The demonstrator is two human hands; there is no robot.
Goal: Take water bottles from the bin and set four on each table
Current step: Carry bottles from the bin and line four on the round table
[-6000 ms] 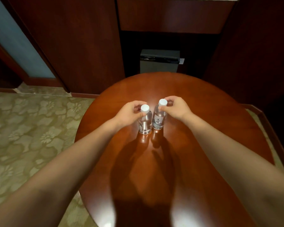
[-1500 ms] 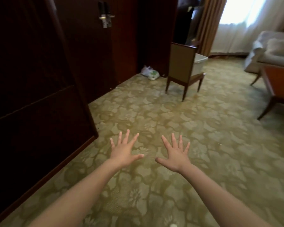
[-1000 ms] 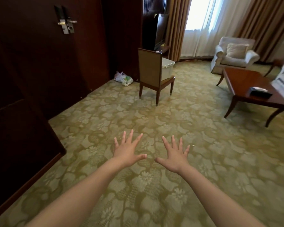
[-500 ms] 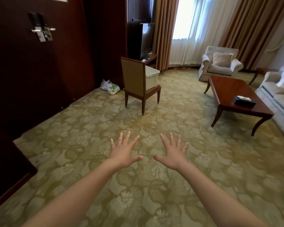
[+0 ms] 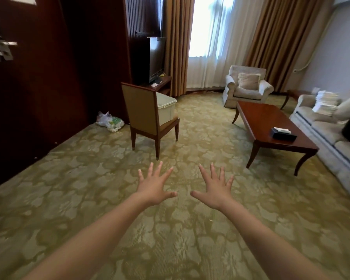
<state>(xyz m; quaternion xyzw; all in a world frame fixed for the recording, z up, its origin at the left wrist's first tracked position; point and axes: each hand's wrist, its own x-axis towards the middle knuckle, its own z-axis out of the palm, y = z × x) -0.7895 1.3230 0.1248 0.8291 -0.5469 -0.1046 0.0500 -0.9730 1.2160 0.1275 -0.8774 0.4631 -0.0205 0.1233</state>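
Note:
My left hand point(image 5: 153, 188) and my right hand point(image 5: 214, 189) are stretched out in front of me over the patterned carpet, palms down, fingers spread, holding nothing. A pale plastic bin point(image 5: 166, 108) sits on the seat of a wooden chair point(image 5: 143, 114) ahead and to the left, partly hidden by the chair's back. What the bin holds is hidden. A dark wooden coffee table point(image 5: 271, 122) stands to the right, beyond my hands. No water bottle is in view.
A black tissue box point(image 5: 283, 134) lies on the coffee table. A pale sofa point(image 5: 331, 138) lines the right side, an armchair point(image 5: 247, 85) stands by the curtained window. A television point(image 5: 156, 57) is behind the chair, a plastic bag point(image 5: 109, 122) lies by the dark wall.
Six seconds ago both hands held two bottles on a round table. Since then the view has turned into the room; hands stay spread and empty, while chair and coffee table have come closer.

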